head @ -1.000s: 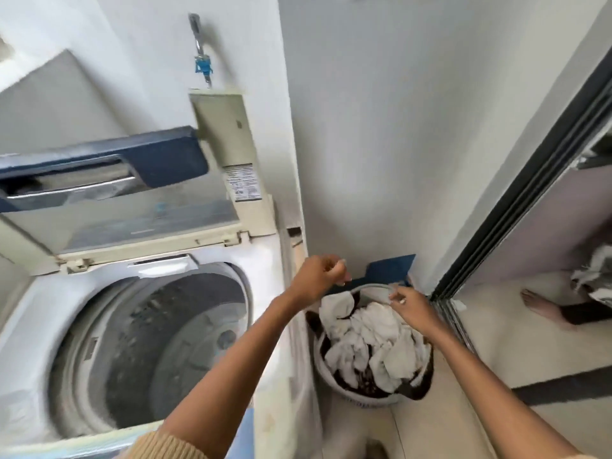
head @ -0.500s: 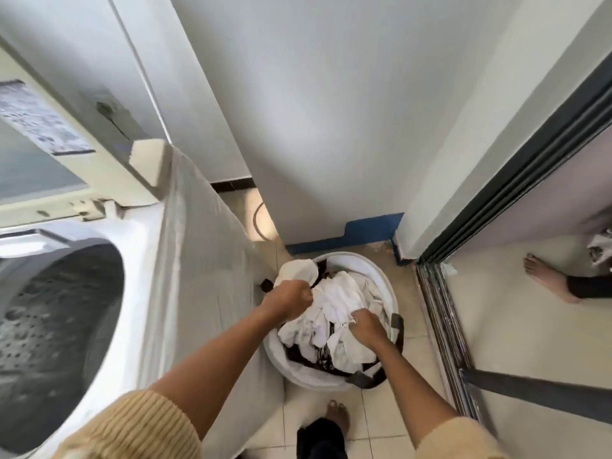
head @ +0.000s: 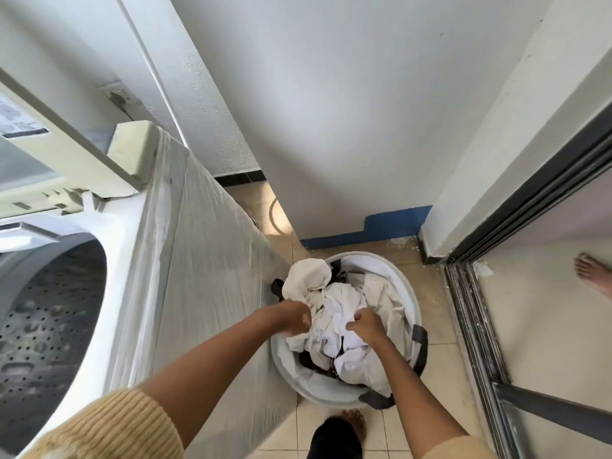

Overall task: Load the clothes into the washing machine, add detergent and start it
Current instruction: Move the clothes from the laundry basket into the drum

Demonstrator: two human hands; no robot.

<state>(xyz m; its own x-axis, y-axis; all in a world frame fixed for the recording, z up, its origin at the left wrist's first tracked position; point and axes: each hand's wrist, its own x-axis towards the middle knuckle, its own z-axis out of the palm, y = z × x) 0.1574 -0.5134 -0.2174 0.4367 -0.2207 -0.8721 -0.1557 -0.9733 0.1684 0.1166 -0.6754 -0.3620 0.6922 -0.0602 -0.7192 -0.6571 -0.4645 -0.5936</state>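
Both hands have dropped from above the basket into the pile over the last second, and the gaze has tipped down with them, so the machine's open drum has slid off to the left edge.

From the head view, the left hand (head: 294, 318) is bunched into a fist round a fold of the white clothes (head: 341, 303) at the left side of the laundry basket (head: 406, 293). The right hand (head: 366, 326) is curled over a clump nearer the middle, fingers dug into the cloth. The clothes all lie in the basket, heaped up to its rim. One pale piece is draped over the far-left edge and some dark fabric shows underneath. The basket sits on the tiled floor, just beside the right flank of the washing machine (head: 198, 260). The lid (head: 43, 154) stands up, and the perforated drum (head: 49, 309) shows no clothes in the part I can see. Someone else's bare foot (head: 592, 273) shows at the far right, beyond the sliding door track (head: 470, 309).

Loading has barely begun, I'd say. To do this lift well, gather a proper armful rather than two small fistfuls. Draw it straight up so trailing ends clear the rim without tipping the basket, then swing left over the machine's edge before letting go. The dark pieces tangled below may drag along, and a shake should free them.
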